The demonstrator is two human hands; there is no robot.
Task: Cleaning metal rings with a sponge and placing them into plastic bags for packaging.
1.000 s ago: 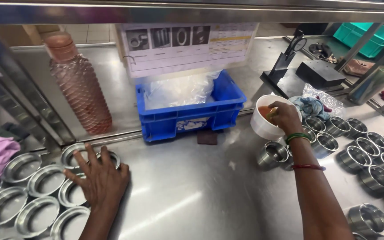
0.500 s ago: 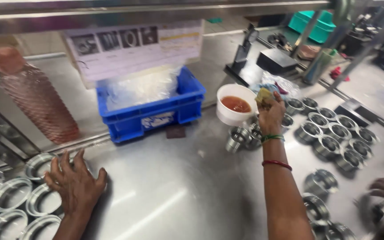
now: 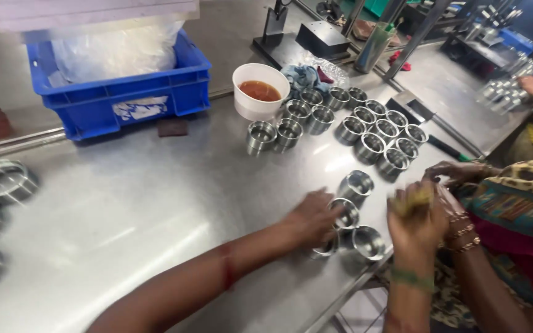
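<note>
metal cups (image 3: pixel 371 147): 17 | white bowl (image 3: pixel 260 91): 1 | blue crate (image 3: pixel 118 92): 1 | metal rings (image 3: pixel 1 180): 3

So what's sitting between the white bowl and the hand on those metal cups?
In the head view, two steel cups beside the white bowl, then bare steel table down to the left hand.

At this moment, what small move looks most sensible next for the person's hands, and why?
Probably lift the metal cup under the left hand toward the right hand. The left fingers already rest on that cup among the three near the table edge, while the right hand is raised just beside it, holding something yellowish and blurred.
</note>
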